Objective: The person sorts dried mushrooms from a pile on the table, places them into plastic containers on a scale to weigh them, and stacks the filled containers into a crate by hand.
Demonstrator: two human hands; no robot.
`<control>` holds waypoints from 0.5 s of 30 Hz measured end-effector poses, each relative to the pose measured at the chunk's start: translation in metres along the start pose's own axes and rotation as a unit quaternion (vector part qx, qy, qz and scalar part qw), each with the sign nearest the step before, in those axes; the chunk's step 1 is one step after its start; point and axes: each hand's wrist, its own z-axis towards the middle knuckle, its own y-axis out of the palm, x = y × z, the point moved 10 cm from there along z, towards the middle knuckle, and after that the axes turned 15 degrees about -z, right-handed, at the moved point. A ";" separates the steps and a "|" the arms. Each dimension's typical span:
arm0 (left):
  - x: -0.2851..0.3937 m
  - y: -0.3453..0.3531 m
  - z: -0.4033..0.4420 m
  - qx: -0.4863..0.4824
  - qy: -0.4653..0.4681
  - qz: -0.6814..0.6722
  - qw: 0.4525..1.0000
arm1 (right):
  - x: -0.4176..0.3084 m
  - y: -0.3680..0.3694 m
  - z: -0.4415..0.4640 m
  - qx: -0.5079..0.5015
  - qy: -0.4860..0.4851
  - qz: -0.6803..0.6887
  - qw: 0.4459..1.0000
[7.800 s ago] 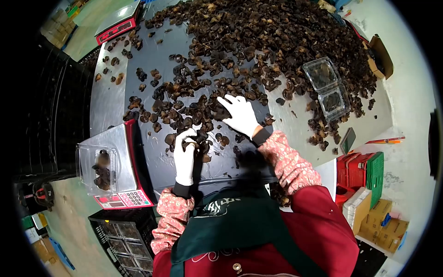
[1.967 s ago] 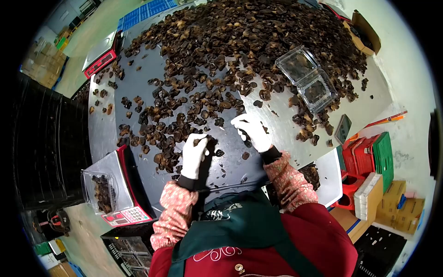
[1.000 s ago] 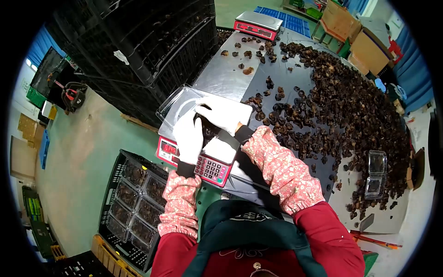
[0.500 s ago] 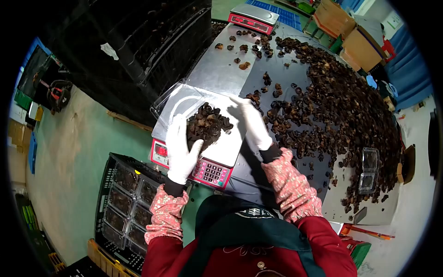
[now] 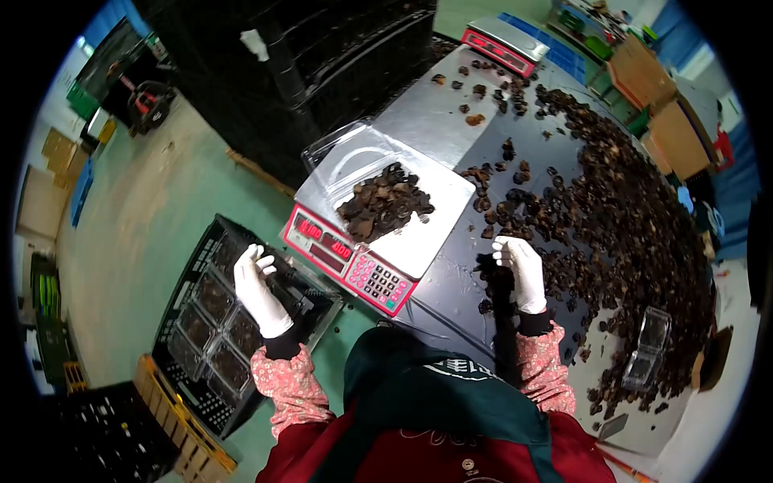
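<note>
A pile of dark, curled wood ear mushrooms [image 5: 386, 201] lies on the pale pan of a red digital scale [image 5: 358, 266]. It seems to sit in a clear plastic clamshell box, its lid [image 5: 334, 145] tilted up at the pan's far left. My left hand [image 5: 262, 294], in a white glove, hangs left of the scale above a crate, fingers loosely bent with nothing seen in them. My right hand [image 5: 523, 275], also gloved, is over the table right of the scale, near loose mushrooms. Its fingers curl loosely; no object shows in them.
A large heap of mushrooms [image 5: 636, 209] covers the table's right side, with an open clear box [image 5: 648, 350] on it. Filled boxes stand in a black crate [image 5: 181, 322] at lower left. A second scale [image 5: 503, 50] sits at the far end. Black stacked crates [image 5: 322, 64] rise beyond.
Both hands have withdrawn from around the mushroom pile on the scale, the left toward the crate, the right toward me. The scale display is now uncovered. The view has shifted.
</note>
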 end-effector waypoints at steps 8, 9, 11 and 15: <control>0.008 0.003 -0.004 0.001 -0.001 -0.002 1.000 | -0.059 0.065 0.033 -0.001 -0.155 -0.149 0.977; 0.008 0.006 -0.003 0.000 -0.003 -0.002 1.000 | -0.076 0.075 0.031 0.006 -0.182 -0.219 0.959; 0.006 0.020 0.000 -0.031 -0.012 0.019 0.999 | -0.105 0.098 0.027 0.031 -0.245 -0.331 0.911; -0.010 0.048 0.008 -0.074 -0.037 0.047 0.995 | -0.119 0.137 0.033 0.043 -0.320 -0.438 0.839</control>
